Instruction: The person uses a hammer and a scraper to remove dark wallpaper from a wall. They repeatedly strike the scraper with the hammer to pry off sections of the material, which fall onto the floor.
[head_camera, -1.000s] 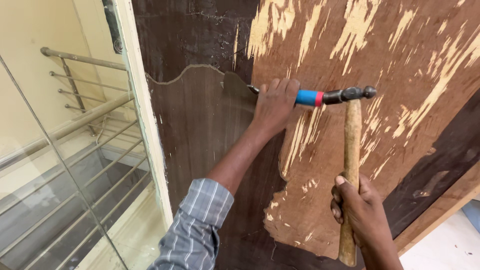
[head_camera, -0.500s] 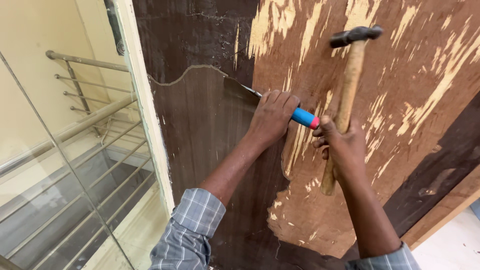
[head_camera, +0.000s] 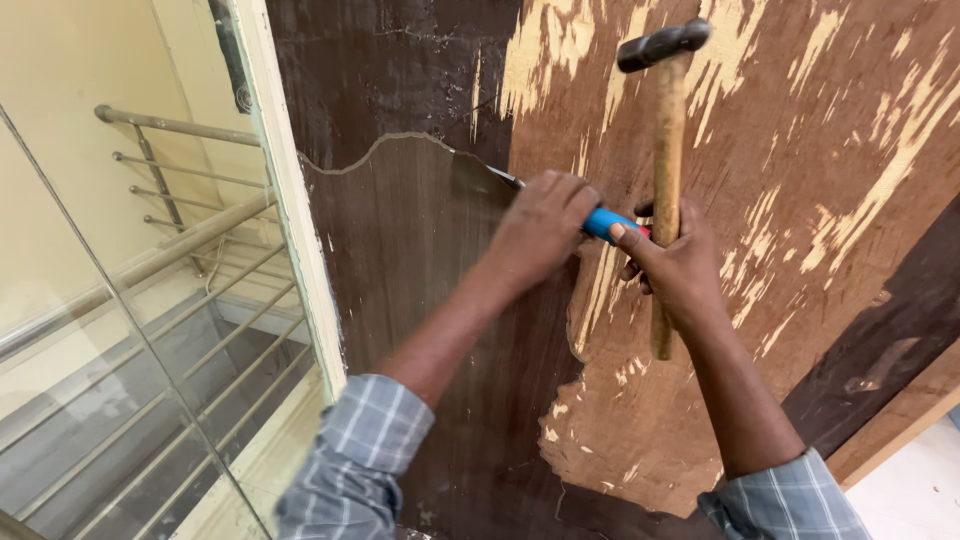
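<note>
Against the upright door panel (head_camera: 800, 200), the left hand (head_camera: 540, 230) is clenched round a blue-handled chisel (head_camera: 600, 222), its blade slipped under the edge of the dark veneer sheet (head_camera: 420, 270) that is lifting off the board. The right hand (head_camera: 680, 265) grasps a wooden-handled hammer (head_camera: 668, 150) about halfway up the shaft, fingers touching the butt of the chisel handle.

A second ago the hammer lay across, its black head against the chisel's end and the right hand low on the shaft. Now it stands nearly upright with the head raised well above both hands, and the right hand has come up beside the left. That reads as the tool drawn back between blows, the chisel kept in the same seam.

Around the grips, the stripped brown board shows pale torn patches. To the left stands a cream door frame (head_camera: 290, 220), and beyond it a glass pane with steel railings (head_camera: 170, 250).
</note>
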